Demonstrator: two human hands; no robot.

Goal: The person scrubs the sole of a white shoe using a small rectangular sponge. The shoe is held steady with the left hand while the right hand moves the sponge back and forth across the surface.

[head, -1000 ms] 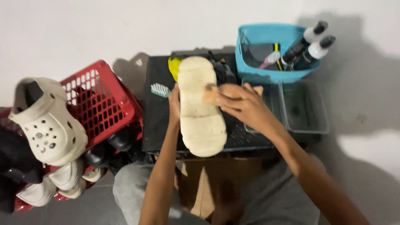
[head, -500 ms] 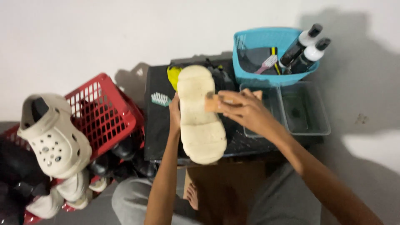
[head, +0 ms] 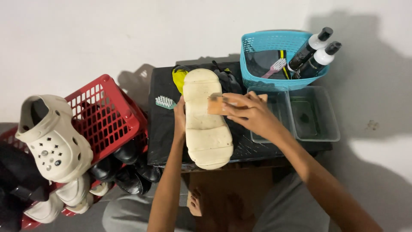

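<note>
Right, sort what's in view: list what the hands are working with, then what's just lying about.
In use:
- cream sandal, sole up, steadied by the left hand
- orange sponge, pressed on the sole by the right hand

Lying about:
- blue basket with two bottles
- small brush
- clear tub
- red basket
- cream clog

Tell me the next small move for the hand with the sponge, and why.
Probably draw the orange sponge down toward the heel: the right hand presses it on the upper part of the cream shoe sole, which the left hand steadies, and the lower part lies uncovered.
</note>
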